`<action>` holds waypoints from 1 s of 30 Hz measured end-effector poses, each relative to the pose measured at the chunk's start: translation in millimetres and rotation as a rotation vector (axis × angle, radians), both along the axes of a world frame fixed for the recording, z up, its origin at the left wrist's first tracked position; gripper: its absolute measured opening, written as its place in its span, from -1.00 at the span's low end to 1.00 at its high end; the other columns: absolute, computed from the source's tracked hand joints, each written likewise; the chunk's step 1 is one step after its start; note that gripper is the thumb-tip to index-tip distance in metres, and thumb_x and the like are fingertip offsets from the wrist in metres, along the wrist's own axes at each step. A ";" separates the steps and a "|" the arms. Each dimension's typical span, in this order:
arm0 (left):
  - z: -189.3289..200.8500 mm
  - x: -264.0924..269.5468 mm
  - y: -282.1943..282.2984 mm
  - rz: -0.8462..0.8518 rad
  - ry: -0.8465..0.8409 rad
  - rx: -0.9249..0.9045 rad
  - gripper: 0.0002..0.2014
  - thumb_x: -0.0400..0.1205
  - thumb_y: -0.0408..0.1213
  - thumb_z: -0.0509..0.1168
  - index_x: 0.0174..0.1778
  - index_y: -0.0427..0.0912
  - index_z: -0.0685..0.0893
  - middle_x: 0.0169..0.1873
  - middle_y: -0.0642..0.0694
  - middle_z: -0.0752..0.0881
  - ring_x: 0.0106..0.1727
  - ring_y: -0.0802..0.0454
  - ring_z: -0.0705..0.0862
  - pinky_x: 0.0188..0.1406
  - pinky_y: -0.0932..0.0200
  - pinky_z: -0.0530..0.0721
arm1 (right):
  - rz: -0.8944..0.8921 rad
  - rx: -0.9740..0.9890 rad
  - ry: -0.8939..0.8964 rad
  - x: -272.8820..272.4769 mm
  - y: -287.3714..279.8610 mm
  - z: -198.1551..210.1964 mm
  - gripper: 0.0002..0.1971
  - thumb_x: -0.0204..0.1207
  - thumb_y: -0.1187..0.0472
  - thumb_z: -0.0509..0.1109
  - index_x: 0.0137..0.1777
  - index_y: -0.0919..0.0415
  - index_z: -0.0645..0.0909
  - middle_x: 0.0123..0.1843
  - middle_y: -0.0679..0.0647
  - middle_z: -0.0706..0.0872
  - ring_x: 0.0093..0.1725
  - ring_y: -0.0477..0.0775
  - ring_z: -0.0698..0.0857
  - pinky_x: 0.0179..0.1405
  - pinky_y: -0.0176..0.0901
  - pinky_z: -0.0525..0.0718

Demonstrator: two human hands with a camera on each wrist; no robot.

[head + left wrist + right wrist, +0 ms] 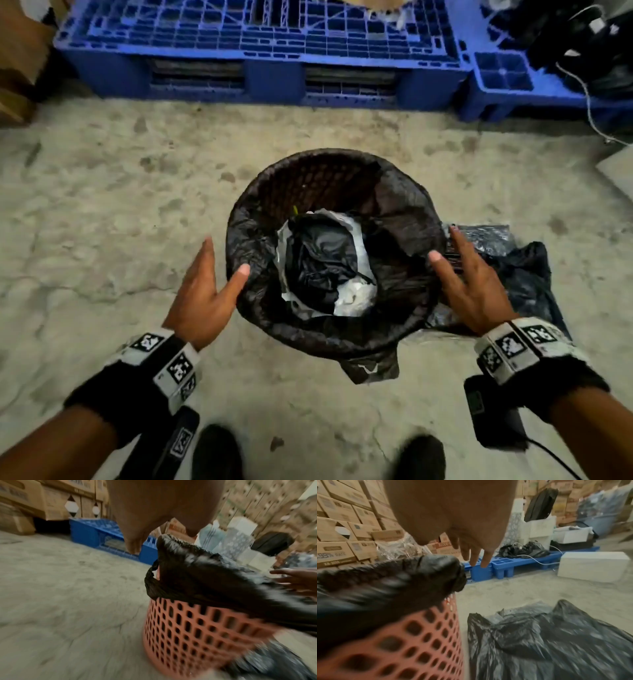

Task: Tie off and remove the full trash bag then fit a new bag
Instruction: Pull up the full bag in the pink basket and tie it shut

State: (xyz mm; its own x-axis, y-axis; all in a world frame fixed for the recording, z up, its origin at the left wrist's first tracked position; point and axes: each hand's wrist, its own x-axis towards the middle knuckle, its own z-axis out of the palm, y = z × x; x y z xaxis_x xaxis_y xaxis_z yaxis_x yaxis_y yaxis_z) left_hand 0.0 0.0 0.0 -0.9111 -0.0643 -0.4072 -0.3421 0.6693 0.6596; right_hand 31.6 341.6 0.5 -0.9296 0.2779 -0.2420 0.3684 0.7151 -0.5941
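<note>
Perforated pink bin (pixel 197 632) stands on bare concrete floor (pixel 120 205), lined with a black trash bag (pixel 404 212) folded over its rim; crumpled black and white refuse (pixel 325 267) sits inside. Left hand (pixel 202 291) and right hand (pixel 469 284) flank the rim, fingers straight and spread, holding nothing; thumbs appear at or just short of the liner. Floor to the left lies free. A loose black bag (pixel 556 635) lies just beside the bin on the right. Blue pallets (pixel 267 44) border the far side.
</note>
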 end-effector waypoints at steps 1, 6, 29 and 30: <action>-13.5 -4.3 4.4 -0.006 0.055 -0.007 -0.22 0.61 0.07 0.17 0.63 -0.05 -0.09 0.67 -0.03 0.06 0.66 0.04 0.08 0.64 -0.02 0.11 | -0.002 -0.019 0.017 -4.1 3.4 -14.5 -0.38 0.58 -0.09 0.18 0.60 0.08 0.15 0.61 0.13 0.34 0.57 0.11 0.33 0.56 0.02 0.28; -42.9 -32.4 5.2 -0.094 0.231 0.177 -0.39 0.59 -0.41 0.24 0.33 0.45 0.37 0.21 0.45 0.58 0.22 0.47 0.54 0.34 0.06 0.49 | 0.043 -0.212 0.184 -18.2 17.7 -53.5 -0.30 0.42 -0.12 0.32 0.56 -0.14 0.17 0.53 -0.14 0.40 0.47 -0.14 0.42 0.46 -0.05 0.41; -65.1 -53.4 -7.0 -0.294 0.413 0.220 -0.28 0.50 -0.32 0.20 0.58 0.20 0.16 0.56 0.14 0.30 0.49 0.17 0.30 0.48 0.09 0.29 | -0.067 -0.673 0.330 -36.3 40.0 -94.8 -0.80 0.44 0.46 0.41 0.06 0.36 0.61 -0.14 0.48 0.78 -0.32 0.21 0.74 -0.42 -0.11 0.75; -65.2 -54.7 -7.4 -0.304 0.420 0.212 -0.26 0.44 -0.28 0.19 0.57 0.22 0.18 0.54 0.16 0.33 0.48 0.15 0.33 0.48 0.06 0.32 | -0.076 -0.651 0.321 -38.5 42.7 -91.6 -0.76 0.45 0.57 0.34 0.09 0.39 0.57 -0.22 0.45 0.77 -0.39 0.20 0.70 -0.46 -0.08 0.71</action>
